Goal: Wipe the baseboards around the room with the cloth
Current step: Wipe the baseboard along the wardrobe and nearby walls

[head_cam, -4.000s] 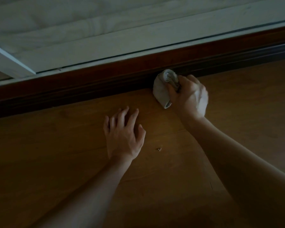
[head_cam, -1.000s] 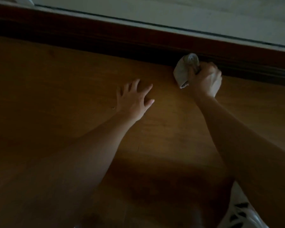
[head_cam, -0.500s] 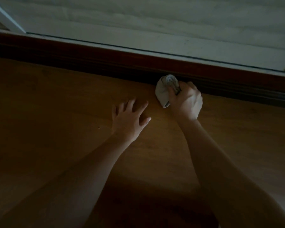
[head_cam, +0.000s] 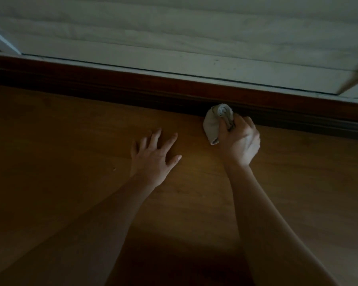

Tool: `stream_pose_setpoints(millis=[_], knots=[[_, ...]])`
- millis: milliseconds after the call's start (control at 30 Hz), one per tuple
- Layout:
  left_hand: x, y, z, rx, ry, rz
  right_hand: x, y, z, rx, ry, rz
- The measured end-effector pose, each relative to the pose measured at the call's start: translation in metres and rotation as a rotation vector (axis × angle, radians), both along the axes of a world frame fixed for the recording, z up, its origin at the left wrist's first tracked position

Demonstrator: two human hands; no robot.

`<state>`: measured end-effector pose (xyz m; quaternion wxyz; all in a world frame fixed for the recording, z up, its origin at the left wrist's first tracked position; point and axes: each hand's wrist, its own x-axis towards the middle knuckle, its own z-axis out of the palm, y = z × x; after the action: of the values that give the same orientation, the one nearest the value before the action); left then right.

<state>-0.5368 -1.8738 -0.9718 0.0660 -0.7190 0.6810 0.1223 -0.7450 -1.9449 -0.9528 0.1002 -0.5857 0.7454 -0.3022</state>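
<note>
— Since four seconds back, is anything shifting?

— Barely. The cloth (head_cam: 212,124) is still pressing against the foot of the baseboard (head_cam: 132,87), bunched in the right hand (head_cam: 241,141), whose fingers are curling tight round it. The left hand (head_cam: 153,155) is now lying flatter on the floor (head_cam: 70,131), its fingers spreading and holding nothing.

— How is the cloth going to handle?

— It is looking soft and light, a limp wad that gives to any shape. So I am judging that it is asking for a firm fist round its middle, with a rounded bulge left sticking out towards the board. A loose end is hanging down on the left side and may be dragging on the floor.

— And around it?

— The board is running dark and stiff across the whole view, under a pale wall panel (head_cam: 174,38). Its lower grooves are sitting in deep shadow, so dirt there is hiding.

— Anything getting in the way?

— Only a tiny speck (head_cam: 114,168) is lying on the floor, left of the left hand and well apart from the cloth. At the far right a blurred pale edge is cutting across the panel; I cannot tell what it is.
</note>
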Motion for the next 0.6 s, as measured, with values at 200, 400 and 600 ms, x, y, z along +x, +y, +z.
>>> stream_pose_setpoints(millis=[200,400,600], knots=[[0.003,0.001,-0.003,-0.042,0.036,0.007,-0.026,0.002,0.002,-0.011,0.012,-0.065],[0.012,0.005,-0.006,-0.099,0.082,-0.023,-0.008,0.003,0.001,-0.004,0.023,-0.046],[0.031,0.012,-0.006,-0.148,0.106,-0.038,0.029,-0.001,0.004,-0.034,0.035,0.055]])
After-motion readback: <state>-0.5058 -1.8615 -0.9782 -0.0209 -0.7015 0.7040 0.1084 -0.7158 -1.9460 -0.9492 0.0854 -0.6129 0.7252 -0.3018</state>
